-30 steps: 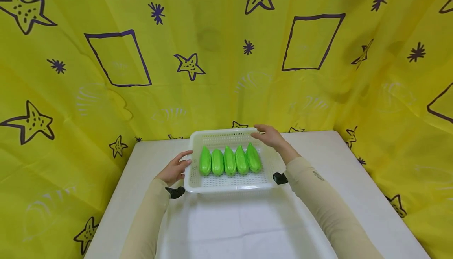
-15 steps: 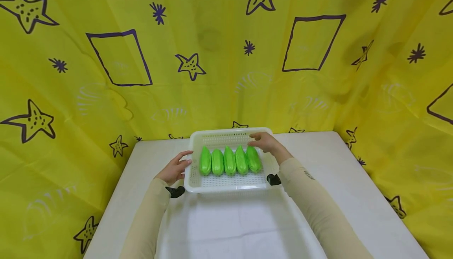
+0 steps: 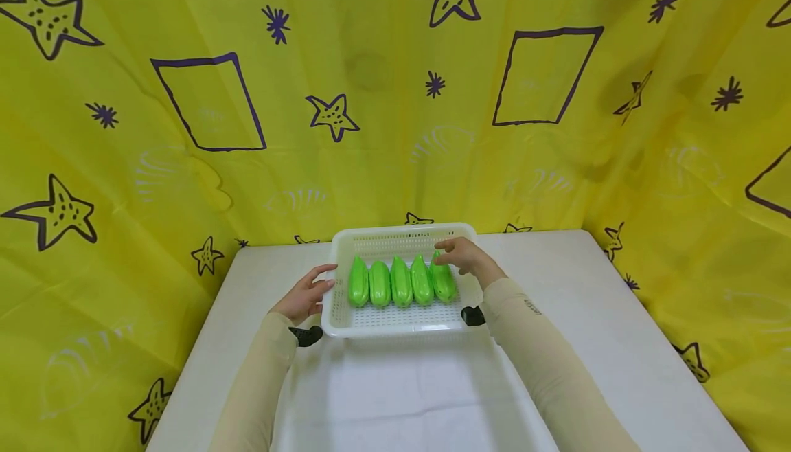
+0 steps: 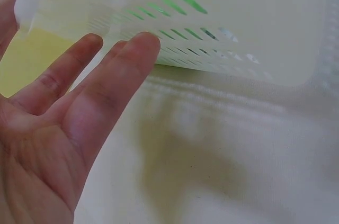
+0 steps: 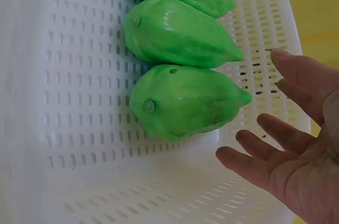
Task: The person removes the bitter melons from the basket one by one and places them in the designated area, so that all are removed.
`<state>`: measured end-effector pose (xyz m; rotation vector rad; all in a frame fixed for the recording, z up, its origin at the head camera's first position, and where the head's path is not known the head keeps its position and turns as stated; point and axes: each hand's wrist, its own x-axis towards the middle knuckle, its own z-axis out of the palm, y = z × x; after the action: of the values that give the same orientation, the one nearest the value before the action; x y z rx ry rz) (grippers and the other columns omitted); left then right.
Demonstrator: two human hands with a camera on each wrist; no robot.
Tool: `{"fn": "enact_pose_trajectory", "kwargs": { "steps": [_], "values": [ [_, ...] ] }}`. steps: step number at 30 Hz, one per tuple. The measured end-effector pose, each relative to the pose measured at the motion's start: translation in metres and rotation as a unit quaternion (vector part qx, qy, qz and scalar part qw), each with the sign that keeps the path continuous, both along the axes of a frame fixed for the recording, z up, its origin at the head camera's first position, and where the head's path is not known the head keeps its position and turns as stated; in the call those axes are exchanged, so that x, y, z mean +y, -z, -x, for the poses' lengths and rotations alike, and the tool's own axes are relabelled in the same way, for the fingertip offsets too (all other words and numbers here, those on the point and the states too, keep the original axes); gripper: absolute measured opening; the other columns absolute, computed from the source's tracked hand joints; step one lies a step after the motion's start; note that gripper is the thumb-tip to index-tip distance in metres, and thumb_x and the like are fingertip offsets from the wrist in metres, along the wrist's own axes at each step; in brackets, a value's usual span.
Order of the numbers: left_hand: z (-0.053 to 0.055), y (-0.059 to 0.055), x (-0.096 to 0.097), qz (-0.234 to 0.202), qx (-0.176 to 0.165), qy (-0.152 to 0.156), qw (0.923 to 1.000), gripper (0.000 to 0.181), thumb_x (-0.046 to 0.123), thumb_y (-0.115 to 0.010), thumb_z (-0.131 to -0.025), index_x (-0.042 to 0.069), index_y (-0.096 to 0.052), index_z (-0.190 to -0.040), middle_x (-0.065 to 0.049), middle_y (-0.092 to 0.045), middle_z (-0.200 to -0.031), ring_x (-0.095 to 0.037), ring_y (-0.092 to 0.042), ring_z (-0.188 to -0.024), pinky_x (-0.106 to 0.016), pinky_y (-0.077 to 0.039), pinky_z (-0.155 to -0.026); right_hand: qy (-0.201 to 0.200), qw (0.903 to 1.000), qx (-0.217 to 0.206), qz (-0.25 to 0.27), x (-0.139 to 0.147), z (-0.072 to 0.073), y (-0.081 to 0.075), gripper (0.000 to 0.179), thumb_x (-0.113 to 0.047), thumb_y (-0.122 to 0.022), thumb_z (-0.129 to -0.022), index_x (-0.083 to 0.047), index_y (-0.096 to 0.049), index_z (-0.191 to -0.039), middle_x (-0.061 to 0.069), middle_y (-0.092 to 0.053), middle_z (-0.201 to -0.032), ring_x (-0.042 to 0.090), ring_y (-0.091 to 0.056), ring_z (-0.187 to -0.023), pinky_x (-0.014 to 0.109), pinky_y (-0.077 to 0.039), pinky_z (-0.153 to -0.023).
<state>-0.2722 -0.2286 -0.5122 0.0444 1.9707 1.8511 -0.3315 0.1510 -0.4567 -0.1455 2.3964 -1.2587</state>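
Observation:
A white perforated plastic basket (image 3: 402,328) stands towards the back of the table. Side by side inside it lie several glossy green tapered fruits or vegetables (image 3: 402,284), pointed ends facing the back wall. My left hand (image 3: 303,297) holds the basket's left side, its thumb at the rim and its fingers (image 4: 127,70) along the outer wall. Over the basket's right part is my right hand (image 3: 469,260), fingers spread and holding nothing. The right wrist view shows these fingers (image 5: 249,168) just beside the pointed tip of the rightmost green piece (image 5: 185,102), apart from it.
The table (image 3: 587,321) has a white cover that reaches forward from the basket. A yellow curtain (image 3: 383,163) with drawn stars surrounds the table on three sides, close behind the basket's back rim. Each wrist wears a black device (image 3: 305,335).
My right hand has moved left and down, from the basket's back right rim to above the rightmost green piece. The left hand, basket and green pieces have stayed in place.

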Motion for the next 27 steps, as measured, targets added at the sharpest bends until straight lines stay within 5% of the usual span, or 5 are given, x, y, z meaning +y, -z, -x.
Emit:
{"fn": "enact_pose_trajectory", "kwargs": {
  "steps": [9, 27],
  "values": [
    [-0.006, -0.01, 0.004, -0.005, -0.004, -0.001, 1.0, 0.053, 0.026, -0.052, -0.103, 0.022, -0.03, -0.151, -0.021, -0.041, -0.146, -0.033, -0.055, -0.119, -0.046, -0.052, -0.09, 0.026, 0.9985, -0.039, 0.026, -0.001, -0.002, 0.009, 0.058, -0.013, -0.062, -0.096, -0.002, -0.039, -0.147, 0.028, -0.027, -0.153, 0.05, -0.029, -0.136, 0.064, -0.036, -0.101],
    [0.001, 0.0, 0.0, -0.007, 0.001, 0.005, 1.0, 0.057, 0.035, -0.058, -0.099, 0.025, -0.033, -0.149, -0.018, -0.044, -0.144, -0.029, -0.058, -0.116, -0.045, -0.052, -0.089, 0.069, 0.9934, -0.084, 0.039, -0.003, -0.008, 0.022, 0.054, -0.012, -0.061, -0.097, -0.008, -0.042, -0.147, 0.02, -0.032, -0.154, 0.043, -0.032, -0.138, 0.06, -0.04, -0.1]
  ]
}}
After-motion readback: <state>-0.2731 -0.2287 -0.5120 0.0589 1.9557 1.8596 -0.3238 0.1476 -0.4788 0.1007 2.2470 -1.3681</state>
